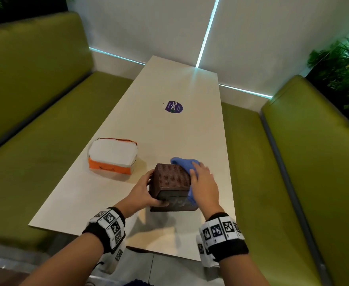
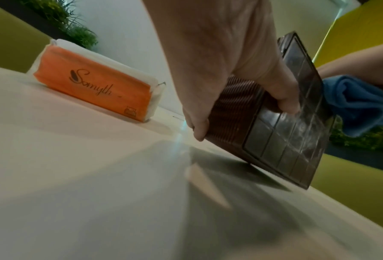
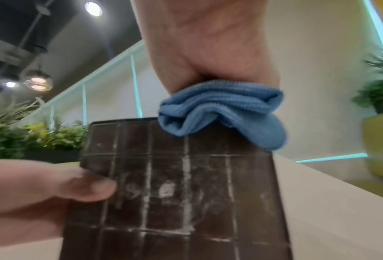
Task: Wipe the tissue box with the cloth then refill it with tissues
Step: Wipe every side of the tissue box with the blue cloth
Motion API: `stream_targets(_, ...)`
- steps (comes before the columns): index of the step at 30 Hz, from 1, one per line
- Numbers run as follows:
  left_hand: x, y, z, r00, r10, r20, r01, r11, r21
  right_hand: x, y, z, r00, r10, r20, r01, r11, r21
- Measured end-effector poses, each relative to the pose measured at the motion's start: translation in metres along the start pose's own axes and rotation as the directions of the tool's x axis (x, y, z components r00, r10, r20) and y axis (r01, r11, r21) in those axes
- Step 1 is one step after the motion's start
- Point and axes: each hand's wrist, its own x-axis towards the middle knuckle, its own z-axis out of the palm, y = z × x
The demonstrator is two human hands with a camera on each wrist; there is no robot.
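Resting on one edge near the front of the table (image 1: 190,83), the brown tissue box (image 1: 172,179) is tipped so its gridded base faces the person. The left hand (image 1: 141,189) grips the box's left side, fingers curled around the woven wall and the thumb (image 2: 284,95) pressed on the scuffed base. The right hand (image 1: 203,182) presses a bunched blue cloth (image 1: 185,163) against the box's right side, fingers fairly straight over the cloth; the right wrist view shows the cloth (image 3: 221,109) tucked under the palm at the box's upper edge. An orange-and-white pack of tissues (image 1: 112,155) lies on the table just left of the box, apart from it. Green benches (image 1: 35,100) flank the table.
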Motion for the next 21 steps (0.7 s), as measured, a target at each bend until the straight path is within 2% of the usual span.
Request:
stream_targets(2,0.002,0.003,0.001,1.0,0.012,0.0,-0.012,1.0,0.01,-0.011,-0.02,0.007,0.999,-0.033,0.0,0.033,0.996,-0.078)
stream_targets(5,0.003,0.004,0.006,0.999,0.031,-0.011,-0.03,0.999,0.045,-0.038,-0.06,0.026,0.967,-0.247,0.067,0.253,0.962,-0.106)
stream_targets(7,0.001,0.002,0.009,0.999,0.021,-0.047,-0.018,0.998,0.056,-0.048,-0.066,0.035,0.937,-0.334,0.103,0.343,0.935,-0.087)
stream_targets(8,0.0,-0.001,0.009,0.998,0.02,-0.052,-0.017,0.998,0.057,-0.046,-0.059,0.035,0.938,-0.328,0.111,0.337,0.938,-0.083)
stream_targets(11,-0.004,-0.008,0.004,0.999,0.033,-0.023,-0.031,0.996,0.08,-0.028,-0.016,0.021,0.984,-0.168,0.052,0.171,0.983,-0.06)
stream_targets(13,-0.007,-0.008,0.003,1.0,0.028,0.0,-0.028,0.997,0.07,-0.017,0.015,0.007,1.0,0.007,-0.019,-0.005,0.996,0.084)
stream_targets(15,-0.008,-0.006,0.001,1.0,0.018,0.012,-0.019,0.998,0.052,-0.008,0.04,-0.005,0.986,0.169,-0.004,-0.159,0.94,0.303)
stream_targets(16,-0.008,-0.004,0.0,1.0,-0.001,0.018,0.001,1.0,0.017,-0.006,0.05,-0.01,0.97,0.236,0.059,-0.239,0.878,0.416)
stream_targets(17,-0.009,-0.003,-0.002,0.999,-0.028,0.022,0.029,0.999,-0.034,-0.006,0.058,-0.014,0.95,0.281,0.133,-0.306,0.766,0.565)
stream_targets(19,-0.013,-0.002,-0.01,0.997,-0.072,0.03,0.076,0.984,-0.16,-0.014,0.069,-0.019,0.921,0.269,0.282,-0.375,0.412,0.831)
stream_targets(20,-0.014,-0.002,-0.013,0.995,-0.09,0.033,0.095,0.97,-0.225,-0.019,0.073,-0.019,0.916,0.242,0.321,-0.381,0.269,0.885)
stream_targets(21,-0.016,-0.001,-0.016,0.994,-0.105,0.041,0.113,0.951,-0.287,-0.026,0.077,-0.016,0.911,0.207,0.358,-0.395,0.18,0.901)
